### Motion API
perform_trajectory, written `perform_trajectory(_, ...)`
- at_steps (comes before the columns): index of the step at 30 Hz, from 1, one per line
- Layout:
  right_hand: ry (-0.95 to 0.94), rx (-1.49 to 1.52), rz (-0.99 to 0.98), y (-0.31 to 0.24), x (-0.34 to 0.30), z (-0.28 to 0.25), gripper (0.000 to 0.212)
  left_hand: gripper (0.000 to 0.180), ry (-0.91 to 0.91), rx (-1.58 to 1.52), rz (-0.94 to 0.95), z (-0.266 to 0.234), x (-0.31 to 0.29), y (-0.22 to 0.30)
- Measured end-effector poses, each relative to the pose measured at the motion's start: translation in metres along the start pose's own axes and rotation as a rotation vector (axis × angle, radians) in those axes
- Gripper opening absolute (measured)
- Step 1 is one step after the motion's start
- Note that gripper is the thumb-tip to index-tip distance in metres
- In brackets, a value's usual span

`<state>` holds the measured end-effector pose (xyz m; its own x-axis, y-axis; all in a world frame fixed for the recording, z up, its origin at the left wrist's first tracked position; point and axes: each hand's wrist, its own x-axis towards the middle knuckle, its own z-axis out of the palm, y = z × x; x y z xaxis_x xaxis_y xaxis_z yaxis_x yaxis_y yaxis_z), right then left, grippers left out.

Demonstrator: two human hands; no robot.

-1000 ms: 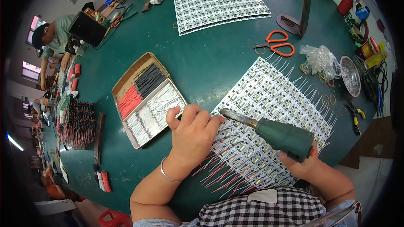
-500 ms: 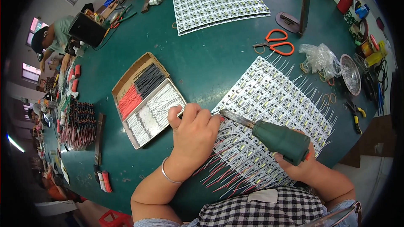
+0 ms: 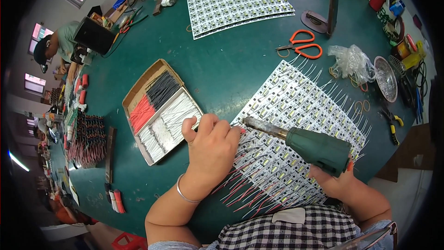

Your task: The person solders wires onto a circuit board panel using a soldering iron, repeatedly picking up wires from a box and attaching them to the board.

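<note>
My right hand is wrapped round the dark green handle of a soldering iron. Its thick, worn metal tip points left, close to my left fingers. At the left edge of a white circuit board panel, my left hand is closed in a pinch. A dark bit shows between its thumb and finger, too hidden to name. Rows of small components cover the panel, and thin white and red wires stick out along its edges. Left of my hand lies a cardboard box of sorted black, red and white wires.
Orange-handled scissors lie beyond the panel, with a crumpled plastic bag, a metal dish and yellow-black pliers to the right. Stacked panels sit at the back. Wired parts stand at left, where another person works.
The soldering iron has shifted slightly right, its tip backing a little from my left fingers, and my right hand moved with it. My left hand stays nearly in place.
</note>
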<state>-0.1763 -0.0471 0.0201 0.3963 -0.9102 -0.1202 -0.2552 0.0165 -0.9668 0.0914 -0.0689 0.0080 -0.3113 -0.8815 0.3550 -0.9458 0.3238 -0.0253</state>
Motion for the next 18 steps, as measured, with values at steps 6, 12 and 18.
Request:
perform_trajectory(6, 0.044, 0.046, 0.115, -0.004, -0.003, -0.001, 0.032, 0.002, 0.039, -0.053, 0.005, -0.002, 0.0, -0.002)
perform_trajectory(12, 0.062, 0.032, 0.032, -0.008, -0.009, -0.011, 0.028, 0.009, 0.143, -0.024, 0.011, -0.018, 0.0, 0.003)
perform_trajectory(18, 0.023, -0.012, 0.167, -0.003, -0.023, -0.013, 0.025, 0.009, 0.088, -0.085, 0.069, -0.006, -0.005, 0.007)
